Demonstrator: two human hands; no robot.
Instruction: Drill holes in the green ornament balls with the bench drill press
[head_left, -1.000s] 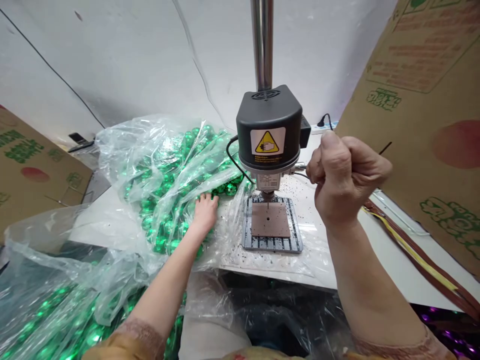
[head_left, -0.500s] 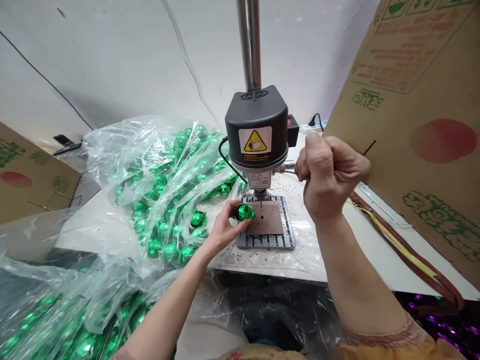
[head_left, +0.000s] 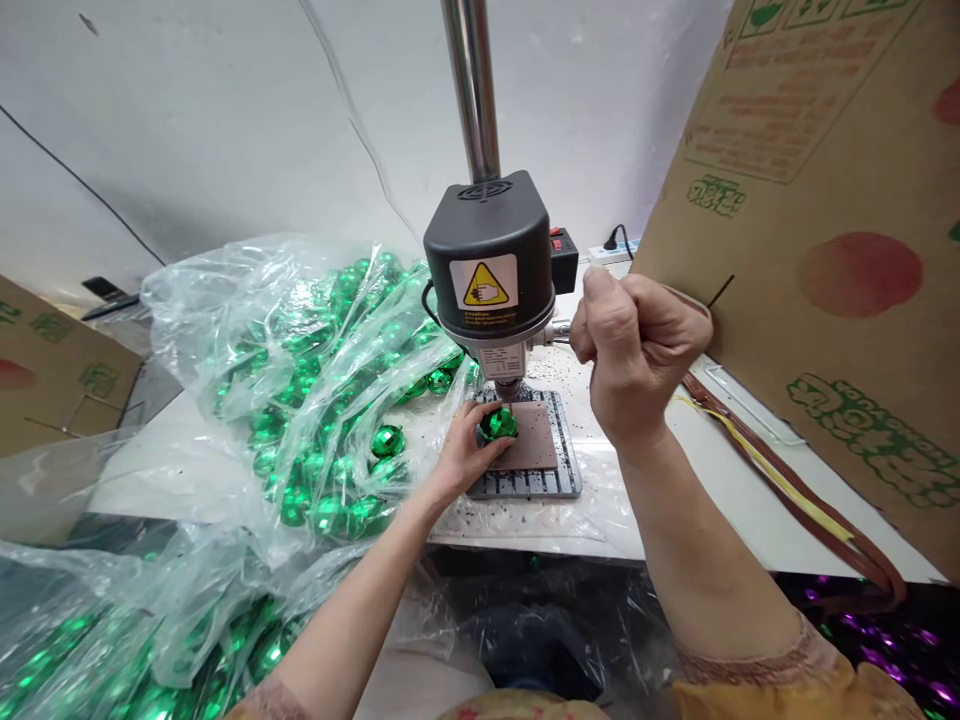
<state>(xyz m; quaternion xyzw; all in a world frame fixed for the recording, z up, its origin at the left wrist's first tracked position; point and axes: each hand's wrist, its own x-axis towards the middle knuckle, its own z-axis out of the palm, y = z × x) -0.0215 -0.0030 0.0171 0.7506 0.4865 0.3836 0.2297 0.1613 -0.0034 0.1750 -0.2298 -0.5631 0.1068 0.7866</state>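
Note:
Between the thumb and fingers of my left hand is a shiny green faceted bauble. It sits directly below the chuck of a small black bench drill press, over a flat brown board on the slotted metal base. The bauble hides the drill bit's tip, so contact cannot be told. My right hand makes a fist at the right of the machine, closed round the drill press handle, whose silver hub shows beside it.
Clear plastic bags of green baubles spread over the left of the white table. One loose bauble lies near my left wrist. Cardboard boxes stand at the right and left. A brown strap lies at the right.
My left hand has moved the bauble right, from the board's left edge to under the chuck. My right fist keeps its place at the handle. The whole view has shifted slightly.

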